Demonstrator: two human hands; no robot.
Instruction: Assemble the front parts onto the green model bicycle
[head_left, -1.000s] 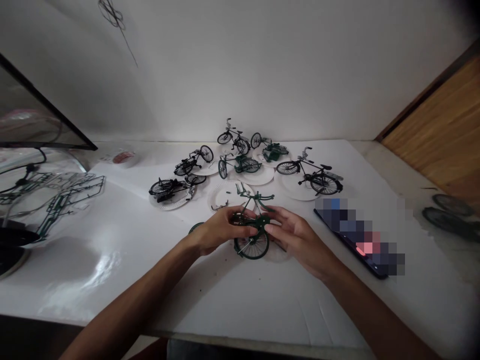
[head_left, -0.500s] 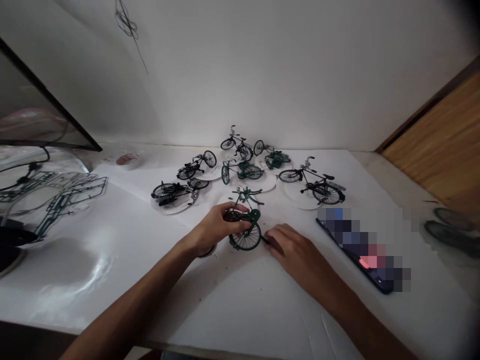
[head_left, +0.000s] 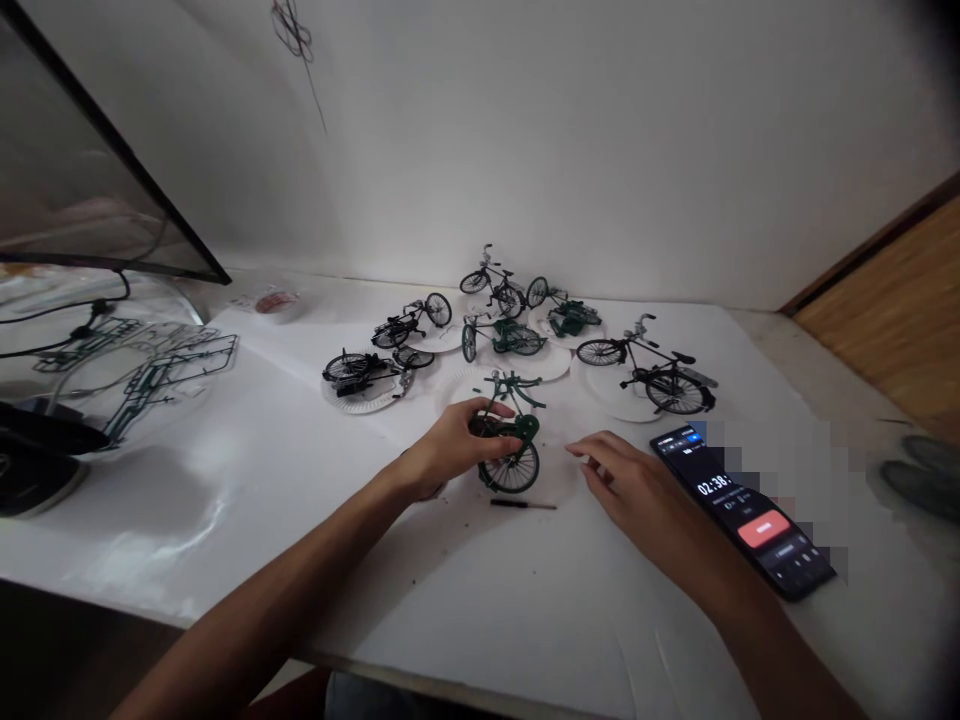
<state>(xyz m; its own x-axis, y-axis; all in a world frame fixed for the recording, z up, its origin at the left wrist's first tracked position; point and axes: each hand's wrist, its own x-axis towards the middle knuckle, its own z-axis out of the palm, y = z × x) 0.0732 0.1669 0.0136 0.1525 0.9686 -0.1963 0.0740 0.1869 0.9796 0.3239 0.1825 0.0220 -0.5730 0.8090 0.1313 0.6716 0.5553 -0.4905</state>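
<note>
My left hand (head_left: 457, 445) is closed around a small green model bicycle (head_left: 514, 468), its fingers about the frame. The model is held with one spoked wheel toward me and the green handlebars at the far end. In front of that wheel, a thin small screwdriver (head_left: 523, 504) with a dark part and a slender shaft lies on the white table. My right hand (head_left: 616, 480) is to the right of the bicycle, fingers apart and bent, with nothing visible in it. A paper plate (head_left: 450, 390) sits just beyond the held model.
Several finished-looking model bicycles (head_left: 652, 372) stand or lie on paper plates (head_left: 615, 400) toward the wall. A lit phone (head_left: 750, 515) lies right of my right hand. Green part frames (head_left: 172, 365) and a monitor (head_left: 97, 150) are at the left, near a small bowl (head_left: 276, 303).
My right hand has let go of the thin screwdriver, now on the table, and has moved right with its fingers opening. My left hand keeps hold of the bicycle. The view has shifted slightly.
</note>
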